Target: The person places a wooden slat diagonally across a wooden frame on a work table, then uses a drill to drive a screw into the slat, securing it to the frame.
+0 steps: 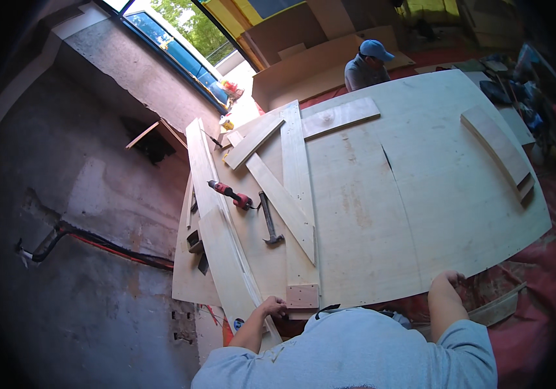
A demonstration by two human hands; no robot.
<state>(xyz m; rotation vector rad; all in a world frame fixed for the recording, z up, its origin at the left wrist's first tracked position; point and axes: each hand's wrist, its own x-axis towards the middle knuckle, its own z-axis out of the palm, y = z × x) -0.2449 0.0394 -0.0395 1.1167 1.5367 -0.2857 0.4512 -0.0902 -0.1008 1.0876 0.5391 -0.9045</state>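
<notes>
A large, pale, flat plywood sheet with curved edges is laid horizontally, its surface marked by a dark crack running from near the middle. Its near edge is gripped at two places. At the sheet's near left corner, a small, square, reddish-brown wooden block is seen lying flat, at the end of a long pale plank.

Wearer: light grey-blue short-sleeved T-shirt, soft cotton look; forearms bare below sleeves. Left hand and right hand ungloved.
</notes>
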